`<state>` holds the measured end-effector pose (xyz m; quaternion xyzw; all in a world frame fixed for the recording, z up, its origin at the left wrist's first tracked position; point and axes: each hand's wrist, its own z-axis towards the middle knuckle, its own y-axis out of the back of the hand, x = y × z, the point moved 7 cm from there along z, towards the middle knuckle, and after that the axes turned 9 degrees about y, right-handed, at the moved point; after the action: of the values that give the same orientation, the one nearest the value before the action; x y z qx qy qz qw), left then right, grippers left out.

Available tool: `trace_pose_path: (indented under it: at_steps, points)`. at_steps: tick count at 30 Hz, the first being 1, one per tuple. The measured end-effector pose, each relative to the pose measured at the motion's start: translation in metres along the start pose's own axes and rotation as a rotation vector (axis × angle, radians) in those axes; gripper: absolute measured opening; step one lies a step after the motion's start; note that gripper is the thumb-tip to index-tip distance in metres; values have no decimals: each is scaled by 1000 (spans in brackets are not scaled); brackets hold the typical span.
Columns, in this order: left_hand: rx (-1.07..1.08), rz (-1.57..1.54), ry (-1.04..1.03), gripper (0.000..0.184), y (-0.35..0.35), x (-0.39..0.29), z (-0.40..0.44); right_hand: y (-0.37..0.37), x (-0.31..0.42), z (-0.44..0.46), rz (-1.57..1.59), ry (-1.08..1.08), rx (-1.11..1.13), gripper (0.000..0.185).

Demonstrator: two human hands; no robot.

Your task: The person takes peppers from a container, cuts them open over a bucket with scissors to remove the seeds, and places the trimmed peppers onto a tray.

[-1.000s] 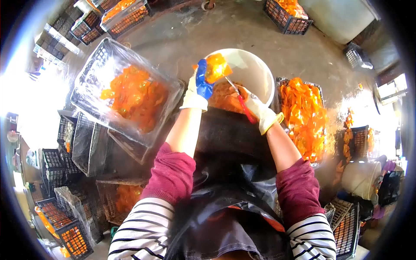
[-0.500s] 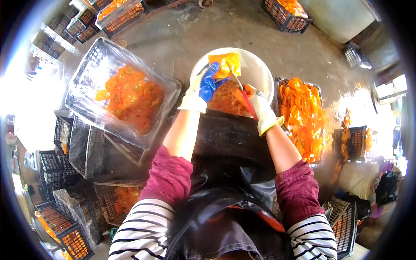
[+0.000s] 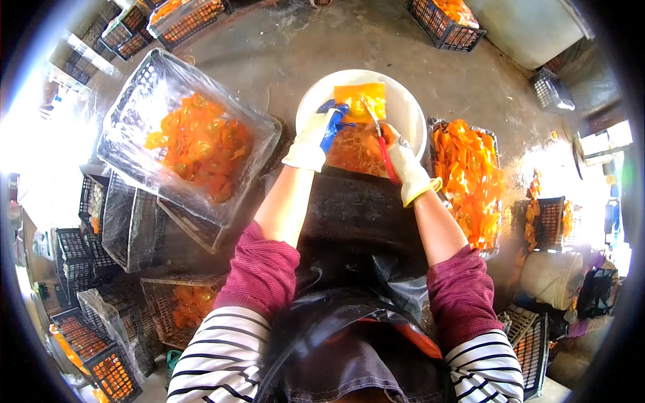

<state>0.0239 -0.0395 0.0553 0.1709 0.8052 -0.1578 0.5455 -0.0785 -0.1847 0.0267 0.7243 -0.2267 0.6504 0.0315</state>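
Note:
My left hand [image 3: 321,138], in a white glove with blue fingers, is closed on the lower left edge of a flat, glossy yellow-orange packet [image 3: 369,101]. My right hand [image 3: 401,158], in a pale glove with a yellow cuff, grips a long red-handled tool [image 3: 386,158]. The tool's thin metal end reaches up against the packet; whether it pierces or only touches it, I cannot tell. Both hands are over a round white tub [image 3: 418,111]. Wet-looking orange contents [image 3: 353,149] with bubbles or foam lie inside, partly hidden by my hands.
To my left stands a plastic-lined crate [image 3: 131,127] of orange pieces. A crate heaped with long orange pieces [image 3: 467,188] stands right of the tub. A dark apron [image 3: 356,208] covers my lap. More crates [image 3: 447,30] sit around the wet floor [image 3: 269,43].
The packet and my left hand have shifted slightly right. My left fingers have turned, showing less blue. My right hand still grips the tool, whose metal end remains against the packet.

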Motion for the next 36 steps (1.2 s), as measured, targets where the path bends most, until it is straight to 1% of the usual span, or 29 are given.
trace_pose_path:
  at_steps: [1,2,4,5,7,8,9,11,13,14,15,16,17,18,19,20,23,24,26,28,29,30,32,34,35,36]
  points:
    - [-17,93,38,30,1,1,-1,1,-2,6,-211,49,74,26]
    - [-33,148,-41,30,3,-1,0,-2,2,8,-421,97,148,27]
    - [-60,260,-196,29,6,0,3,1,7,3,-486,140,132,25]
    - [-45,157,-121,29,6,2,4,0,11,2,-516,164,124,24]
    - [-30,-43,24,29,3,2,2,15,-26,12,52,-123,-2,24]
    - [32,-272,58,32,-2,4,1,1,-4,-1,-117,-136,24,24]
    - [86,-271,69,33,-4,8,4,-9,18,-13,-291,-146,45,24]
    - [204,-270,92,36,-12,18,14,-6,26,-12,-468,-26,79,26]
    - [21,15,32,36,-10,-9,-12,1,17,-4,-487,80,95,27]
    - [-26,79,2,35,-6,-7,-10,12,-7,10,-415,125,93,28]
    - [-74,144,-26,35,-3,-6,-8,15,-14,18,-435,184,90,28]
    - [-74,130,-54,35,4,18,17,18,-20,24,-456,243,87,28]
    - [-72,117,-79,35,4,17,20,15,-14,22,-567,314,80,28]
    - [-73,68,-46,35,7,22,22,14,-8,17,-682,381,73,28]
    - [-74,18,-13,35,10,26,24,19,-14,12,-564,233,88,28]
    - [-75,-31,17,36,10,23,20,4,7,-2,-444,91,102,28]
    - [-167,117,-131,30,13,6,9,7,-5,9,-546,79,177,29]
    - [-176,181,-128,30,13,2,6,8,-6,8,-487,93,153,29]
    - [-192,306,-123,29,12,-3,3,7,2,7,-612,233,136,28]
    - [-299,574,-330,29,14,-9,2,1,12,6,-979,488,150,25]
    - [-349,707,-433,30,12,-11,-1,9,0,10,-795,387,144,24]
    - [-336,664,-354,30,11,-18,-7,15,-9,13,-611,288,137,23]
    - [-311,574,-199,30,11,-29,-19,21,-17,13,-545,170,123,22]
    - [-316,605,-239,33,12,-28,-16,3,8,-3,-774,125,113,21]
    - [-318,621,-260,34,13,-28,-12,0,9,-4,-699,116,142,22]
    - [-230,403,-311,33,13,-23,-5,-3,10,-4,-623,107,170,22]
